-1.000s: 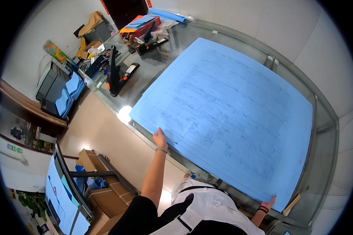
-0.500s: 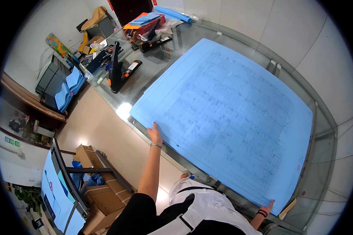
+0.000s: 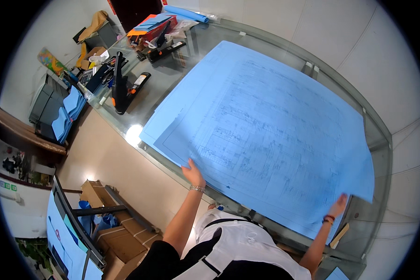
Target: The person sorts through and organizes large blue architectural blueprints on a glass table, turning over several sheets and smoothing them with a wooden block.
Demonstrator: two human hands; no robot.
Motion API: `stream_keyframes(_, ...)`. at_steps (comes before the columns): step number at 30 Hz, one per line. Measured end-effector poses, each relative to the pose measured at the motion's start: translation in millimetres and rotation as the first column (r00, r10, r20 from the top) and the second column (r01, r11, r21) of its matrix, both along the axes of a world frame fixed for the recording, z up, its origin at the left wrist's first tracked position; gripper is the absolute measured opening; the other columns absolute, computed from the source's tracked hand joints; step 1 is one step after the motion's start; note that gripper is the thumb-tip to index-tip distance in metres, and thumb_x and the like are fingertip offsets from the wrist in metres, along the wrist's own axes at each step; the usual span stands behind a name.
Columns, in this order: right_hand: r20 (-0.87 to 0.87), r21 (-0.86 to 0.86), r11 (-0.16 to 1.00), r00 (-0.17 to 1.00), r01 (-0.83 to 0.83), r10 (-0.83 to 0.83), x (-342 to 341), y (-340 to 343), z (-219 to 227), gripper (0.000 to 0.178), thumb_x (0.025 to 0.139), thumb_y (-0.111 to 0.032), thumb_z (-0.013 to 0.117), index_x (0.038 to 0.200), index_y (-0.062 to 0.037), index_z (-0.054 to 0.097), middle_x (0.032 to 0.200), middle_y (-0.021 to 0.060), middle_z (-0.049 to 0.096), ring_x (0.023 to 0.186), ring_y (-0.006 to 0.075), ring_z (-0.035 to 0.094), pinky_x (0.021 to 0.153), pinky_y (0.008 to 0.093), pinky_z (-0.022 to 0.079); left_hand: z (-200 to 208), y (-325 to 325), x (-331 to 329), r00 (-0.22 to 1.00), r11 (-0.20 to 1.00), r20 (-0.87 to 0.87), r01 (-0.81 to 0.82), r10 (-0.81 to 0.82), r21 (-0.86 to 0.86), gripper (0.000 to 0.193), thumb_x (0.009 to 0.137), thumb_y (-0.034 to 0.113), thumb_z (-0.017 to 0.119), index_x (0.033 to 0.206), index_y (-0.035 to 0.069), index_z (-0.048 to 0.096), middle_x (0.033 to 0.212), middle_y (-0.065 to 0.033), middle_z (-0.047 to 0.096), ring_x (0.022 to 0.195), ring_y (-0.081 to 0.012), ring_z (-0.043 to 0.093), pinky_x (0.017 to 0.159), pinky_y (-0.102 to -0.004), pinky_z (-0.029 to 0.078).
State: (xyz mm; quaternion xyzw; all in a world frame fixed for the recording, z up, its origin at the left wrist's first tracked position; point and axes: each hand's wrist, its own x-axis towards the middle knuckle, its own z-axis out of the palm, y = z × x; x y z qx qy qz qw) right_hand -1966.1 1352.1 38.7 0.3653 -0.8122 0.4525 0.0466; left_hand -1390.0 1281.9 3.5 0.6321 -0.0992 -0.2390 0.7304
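Observation:
A large blue drawing sheet (image 3: 266,140) covered in fine dark lines lies across a glass table. Another blue sheet (image 3: 149,128) shows beneath it at the left corner, slightly offset. My left hand (image 3: 193,174) is closed on the near edge of the top sheet towards its left, thumb above the paper. At the near right, my right hand (image 3: 338,205) grips the same sheet by its edge. The paper there is bent up, and its right corner sticks out past the hand. Fingertips of both hands are partly hidden by the paper.
Two black-and-orange long-arm staplers (image 3: 126,88) (image 3: 167,50) stand on the glass table (image 3: 378,186) at the left. Behind them are a red box (image 3: 159,30) with papers and a blue roll (image 3: 186,13). A large screen (image 3: 65,228) and cardboard boxes (image 3: 121,238) are at the lower left.
The top sheet has shifted at its left corner, uncovering the sheet below. My right hand has moved up and away from me, bending the right side. My left hand has moved slightly right and nearer.

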Motion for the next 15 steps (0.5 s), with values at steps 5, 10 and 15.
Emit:
stream_keyframes(5, 0.667, -0.518, 0.797, 0.437, -0.31, 0.603, 151, -91, 0, 0.04, 0.086, -0.001, 0.042, 0.126, 0.0012, 0.04, 0.134, 0.0136, 0.039, 0.125, 0.0228, 0.035, 0.103, 0.0326, 0.028, -9, 6, -15, 0.998, 1.0, -0.065, -0.008, 0.008, -0.001, 0.029, 0.088, 0.012, 0.05, 0.113, -0.001, 0.044, 0.102, -0.0071, 0.055, 0.09, -0.0151, 0.051, 0.081, -0.0294, 0.041)
stream_keyframes(10, -0.325, 0.467, 0.661, 0.581, -0.587, 0.746, 293, -132, 9, 0.045, 0.082, 0.002, 0.039, 0.126, -0.0007, 0.038, 0.123, 0.0205, 0.045, 0.112, 0.0383, 0.043, 0.094, 0.0459, 0.034, 0, 12, -13, 0.987, 0.997, -0.153, 0.048, -0.058, -0.068, 0.027, 0.087, 0.013, 0.053, 0.111, -0.001, 0.047, 0.104, -0.0061, 0.056, 0.09, -0.0138, 0.051, 0.08, -0.0291, 0.042)
stream_keyframes(15, -0.138, 0.597, 0.374, 0.369, -0.71, 0.919, 377, -122, -9, 0.052, 0.085, -0.014, 0.047, 0.134, -0.0097, 0.03, 0.139, 0.0095, 0.03, 0.128, 0.0301, 0.027, 0.104, 0.052, 0.017, -5, 13, 24, 0.969, 0.986, -0.179, 0.161, -0.168, -0.052, 0.032, 0.085, 0.016, 0.057, 0.112, 0.0, 0.049, 0.108, -0.007, 0.055, 0.095, -0.0142, 0.051, 0.083, -0.0294, 0.04)
